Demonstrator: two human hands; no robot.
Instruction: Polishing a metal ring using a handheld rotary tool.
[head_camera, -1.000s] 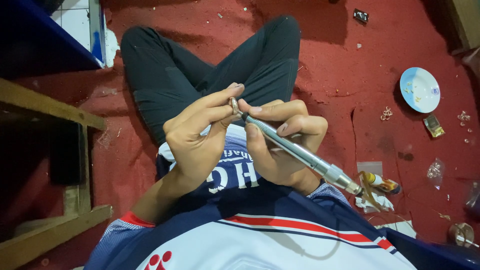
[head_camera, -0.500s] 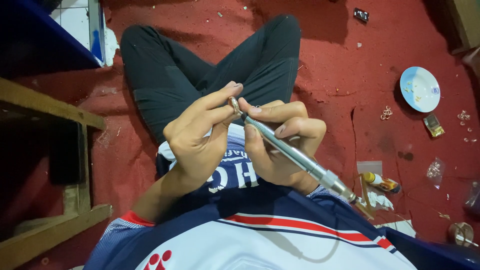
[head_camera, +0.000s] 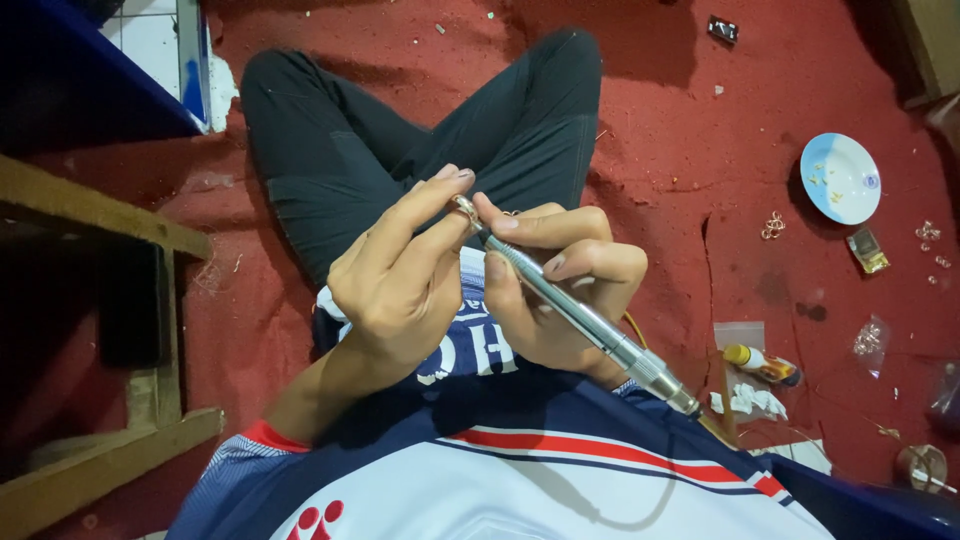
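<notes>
In the head view, a small metal ring (head_camera: 464, 208) is pinched between the thumb and fingertips of the left hand (head_camera: 400, 280), raised above the crossed legs in dark trousers (head_camera: 400, 140). A slim metal rotary handpiece (head_camera: 570, 305) is gripped like a pen by the right hand (head_camera: 560, 290), whose fingers are curled shut around the barrel; its tip is set against the ring, though whether it truly touches cannot be told. The ring is judged to be light, rigid and smooth, easily dropped, and best taken by its outer edge, as it is now. The handpiece appears stiff and cylindrical, with a knurled grey shaft widening to a polished collar behind the right hand, where a cable leaves it. Measured from the ring, a red carpeted floor (head_camera: 650, 130), rough and littered with small scraps, is seen all around; a pale blue round dish (head_camera: 840, 178) lies well to the right, a small yellow-capped tube (head_camera: 760, 363) lower right, and a rough wooden frame (head_camera: 100, 220) far left.
</notes>
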